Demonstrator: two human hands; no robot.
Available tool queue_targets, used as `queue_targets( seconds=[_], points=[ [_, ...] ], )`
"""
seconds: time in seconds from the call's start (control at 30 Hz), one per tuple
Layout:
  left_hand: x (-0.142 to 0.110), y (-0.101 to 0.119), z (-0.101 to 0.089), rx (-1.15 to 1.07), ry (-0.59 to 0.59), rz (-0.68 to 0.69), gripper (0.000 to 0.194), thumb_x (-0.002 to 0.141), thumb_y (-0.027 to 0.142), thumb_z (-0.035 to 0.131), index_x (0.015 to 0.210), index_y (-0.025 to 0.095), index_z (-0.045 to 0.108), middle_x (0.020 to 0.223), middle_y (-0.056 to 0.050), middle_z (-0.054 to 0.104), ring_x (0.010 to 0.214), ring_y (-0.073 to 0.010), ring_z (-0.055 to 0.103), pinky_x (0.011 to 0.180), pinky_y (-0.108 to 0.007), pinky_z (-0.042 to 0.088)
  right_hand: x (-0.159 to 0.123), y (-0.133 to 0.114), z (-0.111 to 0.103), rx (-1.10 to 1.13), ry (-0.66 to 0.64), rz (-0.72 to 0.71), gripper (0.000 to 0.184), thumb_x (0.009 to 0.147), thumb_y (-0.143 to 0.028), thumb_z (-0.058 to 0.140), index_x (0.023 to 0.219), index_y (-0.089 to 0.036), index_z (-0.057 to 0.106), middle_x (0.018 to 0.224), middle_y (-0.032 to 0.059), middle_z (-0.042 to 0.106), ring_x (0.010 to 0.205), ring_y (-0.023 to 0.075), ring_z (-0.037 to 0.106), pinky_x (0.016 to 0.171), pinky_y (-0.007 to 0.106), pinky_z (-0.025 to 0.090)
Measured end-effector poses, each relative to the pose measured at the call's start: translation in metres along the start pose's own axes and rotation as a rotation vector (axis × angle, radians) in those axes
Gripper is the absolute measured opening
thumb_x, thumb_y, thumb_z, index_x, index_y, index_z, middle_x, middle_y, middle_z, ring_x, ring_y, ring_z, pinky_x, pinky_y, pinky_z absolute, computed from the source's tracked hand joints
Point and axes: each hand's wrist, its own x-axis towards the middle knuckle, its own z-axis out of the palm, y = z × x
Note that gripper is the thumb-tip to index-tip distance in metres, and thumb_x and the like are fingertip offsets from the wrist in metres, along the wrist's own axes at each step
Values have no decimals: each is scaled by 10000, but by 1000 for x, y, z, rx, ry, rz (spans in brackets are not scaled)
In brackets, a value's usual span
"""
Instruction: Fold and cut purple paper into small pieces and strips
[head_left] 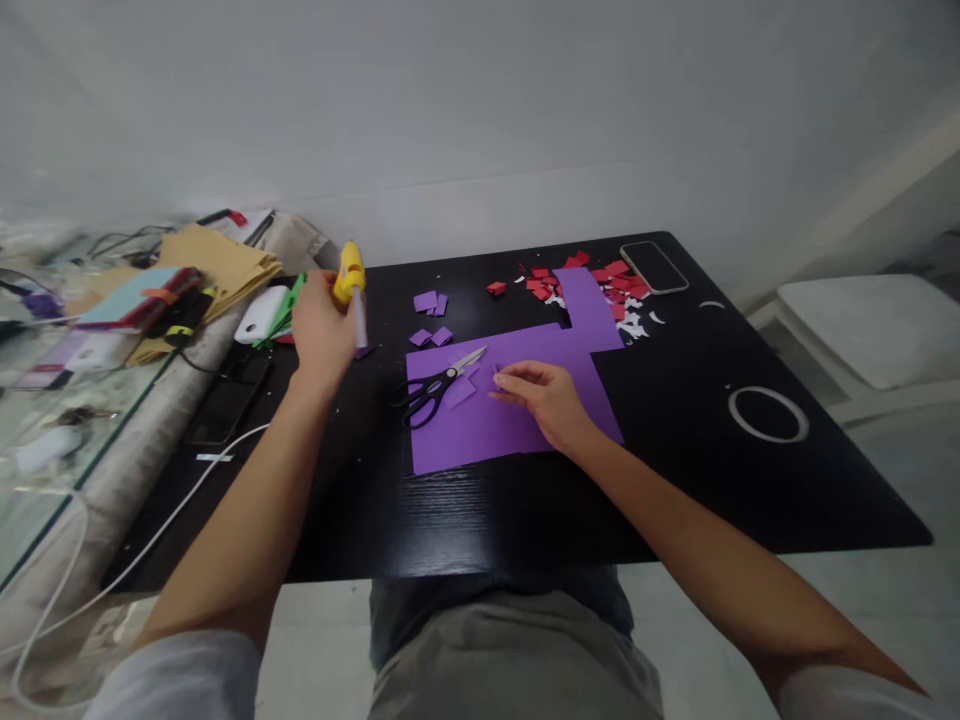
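Note:
My left hand [322, 330] is closed round a yellow hot glue gun [349, 272], raised at the table's far left; a pale glue stick [360, 318] sticks out of it. With thumb and forefinger together, my right hand [541, 398] pinches a small piece of purple paper [496, 376]. Under that hand lies a large purple sheet [480, 440]. Black-handled scissors [439, 385] rest on the sheet's left part, blades pointing up and right, among small purple cut pieces [459, 392]. More purple squares [429, 301] lie behind the sheet.
Red and white paper scraps [626, 290] are heaped at the back right, partly under a purple strip [589, 308]. A phone [654, 266] lies beside them, a ring [768, 414] nearer. A white cable [195, 490] crosses the left side. Envelopes [214, 265] and other clutter stand left.

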Motion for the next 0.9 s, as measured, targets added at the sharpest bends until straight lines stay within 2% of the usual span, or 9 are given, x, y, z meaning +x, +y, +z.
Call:
queue_targets(
  seconds=[0.03, 0.1, 0.17, 0.23, 0.33, 0.47, 0.6, 0.9],
  points=[
    [-10, 5, -6, -63, 21, 0, 317, 955, 384, 573, 1153, 145, 637, 1008, -124, 719, 969, -309, 692, 869, -422, 533, 1, 0, 0, 4, 10, -2, 301, 523, -370, 982, 689, -213, 787, 743, 4, 732, 768, 171, 698, 902, 428, 635],
    [-35, 14, -14, -194, -30, 12, 316, 950, 444, 580, 1049, 159, 676, 839, -67, 691, 811, -253, 680, 765, -362, 528, 2, -1, -1, 6, 20, 4, 305, 515, -370, 986, 689, -214, 789, 751, 5, 739, 782, 175, 703, 902, 424, 635],
    [-61, 18, -16, -338, -186, -13, 375, 932, 518, 595, 984, 163, 701, 685, -23, 632, 627, -199, 614, 621, -316, 487, 3, -2, -3, 7, 21, 14, 304, 512, -369, 987, 691, -219, 793, 756, 5, 744, 791, 177, 705, 897, 419, 636],
    [-83, 18, -13, -474, -375, -6, 398, 899, 544, 636, 962, 160, 716, 648, -12, 628, 553, -171, 576, 547, -289, 452, 4, -2, -4, 10, 25, 22, 298, 514, -360, 988, 694, -221, 794, 763, 5, 747, 798, 178, 707, 904, 419, 634],
    [-103, 13, -5, -616, -488, -19, 404, 860, 550, 683, 928, 155, 726, 660, -24, 652, 560, -164, 581, 531, -271, 458, 6, -2, -7, 5, 40, 25, 280, 537, -348, 978, 704, -221, 792, 783, 7, 747, 819, 183, 711, 934, 429, 624],
    [-109, 8, 4, -691, -561, -24, 375, 885, 527, 667, 854, 155, 702, 614, -9, 608, 512, -134, 529, 491, -252, 427, 7, -1, -9, 0, 44, 30, 283, 544, -337, 974, 723, -222, 787, 794, 4, 740, 831, 185, 712, 945, 433, 619],
    [-112, 7, 8, -716, -615, 45, 393, 936, 534, 627, 802, 169, 678, 624, -8, 602, 529, -126, 540, 499, -242, 432, 6, -2, -8, 11, 28, 16, 282, 546, -322, 982, 726, -221, 790, 794, -3, 742, 819, 172, 711, 922, 417, 627],
    [-117, 10, 8, -706, -632, 38, 453, 913, 574, 633, 689, 181, 623, 579, -10, 577, 498, -127, 520, 452, -241, 400, 1, -3, -3, -2, 1, -10, 285, 560, -341, 973, 742, -228, 786, 789, -7, 755, 831, 183, 726, 944, 426, 621]
  ],
)
